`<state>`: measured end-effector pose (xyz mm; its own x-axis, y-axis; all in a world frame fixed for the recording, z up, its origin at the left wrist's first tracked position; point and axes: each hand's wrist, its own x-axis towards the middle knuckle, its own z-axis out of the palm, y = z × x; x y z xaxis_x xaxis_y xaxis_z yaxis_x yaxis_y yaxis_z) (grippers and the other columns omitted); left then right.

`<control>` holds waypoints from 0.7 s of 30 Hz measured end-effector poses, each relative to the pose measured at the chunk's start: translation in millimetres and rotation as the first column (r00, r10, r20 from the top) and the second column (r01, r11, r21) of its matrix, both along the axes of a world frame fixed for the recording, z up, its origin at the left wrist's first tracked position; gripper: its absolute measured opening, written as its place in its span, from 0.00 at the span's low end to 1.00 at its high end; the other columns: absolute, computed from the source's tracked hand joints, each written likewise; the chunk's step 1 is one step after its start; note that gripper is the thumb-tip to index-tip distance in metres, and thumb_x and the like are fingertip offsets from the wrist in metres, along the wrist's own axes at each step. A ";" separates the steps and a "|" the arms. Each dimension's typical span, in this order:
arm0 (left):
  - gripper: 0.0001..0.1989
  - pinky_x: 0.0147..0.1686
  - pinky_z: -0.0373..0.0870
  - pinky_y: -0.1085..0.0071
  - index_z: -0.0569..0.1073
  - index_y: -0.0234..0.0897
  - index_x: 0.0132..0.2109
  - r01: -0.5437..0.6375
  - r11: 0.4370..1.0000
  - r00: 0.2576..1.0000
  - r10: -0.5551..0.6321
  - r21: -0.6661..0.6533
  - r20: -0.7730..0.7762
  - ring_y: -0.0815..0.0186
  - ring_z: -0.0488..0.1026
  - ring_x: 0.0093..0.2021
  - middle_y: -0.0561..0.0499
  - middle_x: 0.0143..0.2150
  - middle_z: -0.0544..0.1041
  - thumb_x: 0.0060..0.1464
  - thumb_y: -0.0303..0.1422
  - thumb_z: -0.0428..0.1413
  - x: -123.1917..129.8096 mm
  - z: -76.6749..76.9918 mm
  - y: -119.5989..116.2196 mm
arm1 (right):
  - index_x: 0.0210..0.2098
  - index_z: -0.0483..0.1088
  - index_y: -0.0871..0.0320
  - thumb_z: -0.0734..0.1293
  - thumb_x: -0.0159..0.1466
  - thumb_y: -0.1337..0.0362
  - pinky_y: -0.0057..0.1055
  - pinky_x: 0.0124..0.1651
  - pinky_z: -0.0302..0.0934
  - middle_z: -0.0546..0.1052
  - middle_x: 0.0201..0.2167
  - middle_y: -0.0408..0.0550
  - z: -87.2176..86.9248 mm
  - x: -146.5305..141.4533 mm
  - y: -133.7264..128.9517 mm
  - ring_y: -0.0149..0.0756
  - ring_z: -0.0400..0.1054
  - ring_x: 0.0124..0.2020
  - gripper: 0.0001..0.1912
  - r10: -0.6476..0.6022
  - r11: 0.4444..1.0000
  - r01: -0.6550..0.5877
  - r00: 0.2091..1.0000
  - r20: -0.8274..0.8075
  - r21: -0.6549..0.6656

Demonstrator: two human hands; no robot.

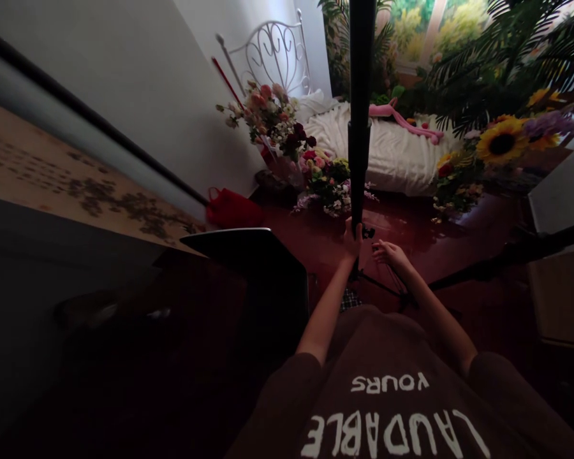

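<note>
A tall black stand pole [358, 146], made of telescoping sections, rises right in front of me. My left hand [353, 240] is wrapped around its lower part. A small black clamp knob [368, 233] sticks out from the pole's right side, between my two hands. Just right of the pole and slightly below the knob is my right hand [387, 252], its fingers curled together. A tiny dark spot shows at those fingertips, too small to name. Below my hands the stand's thin legs [380, 284] spread over the red floor.
A dark panel with a pale edge [268, 268] stands close on my left. Bouquets [277, 121], a red bag [232, 207] and a white-covered bed [397, 156] lie ahead. Sunflowers [501, 145] and palm leaves are at right. Another black pole [521, 252] crosses the right side.
</note>
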<state>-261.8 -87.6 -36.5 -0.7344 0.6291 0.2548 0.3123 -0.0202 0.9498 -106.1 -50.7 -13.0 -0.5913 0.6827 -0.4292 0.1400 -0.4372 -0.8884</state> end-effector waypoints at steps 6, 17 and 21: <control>0.24 0.51 0.67 0.66 0.66 0.35 0.51 -0.131 0.991 0.990 0.131 -0.001 0.045 0.64 0.71 0.48 0.41 0.48 0.73 0.63 0.50 0.42 21.1 -40.1 -14.8 | 0.34 0.74 0.55 0.68 0.60 0.57 0.28 0.30 0.71 0.81 0.29 0.48 -20.3 78.1 -6.8 0.35 0.76 0.28 0.09 -0.258 0.965 0.260 0.965 0.054 -0.038; 0.19 0.52 0.67 0.66 0.58 0.35 0.53 0.212 0.973 0.961 -0.191 -0.088 0.200 0.65 0.69 0.48 0.41 0.51 0.66 0.65 0.45 0.43 140.8 -69.8 5.6 | 0.26 0.68 0.59 0.68 0.60 0.57 0.26 0.25 0.68 0.78 0.19 0.46 -12.0 208.8 -14.2 0.32 0.73 0.19 0.12 -0.744 0.665 0.747 0.664 0.074 -0.007; 0.23 0.53 0.66 0.63 0.61 0.36 0.55 0.679 0.726 0.727 -0.685 0.110 0.032 0.65 0.69 0.49 0.41 0.51 0.69 0.63 0.49 0.43 193.5 -24.0 46.9 | 0.31 0.69 0.58 0.65 0.60 0.47 0.28 0.25 0.67 0.78 0.21 0.44 11.2 224.2 -17.8 0.33 0.73 0.20 0.19 -0.861 0.499 0.861 0.505 -0.052 0.099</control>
<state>-68.4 -40.8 -60.5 -0.1322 0.9451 0.2989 0.1194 -0.2841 0.9513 118.1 -68.5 -1.8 0.3146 0.8907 -0.3282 -0.2525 -0.2548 -0.9334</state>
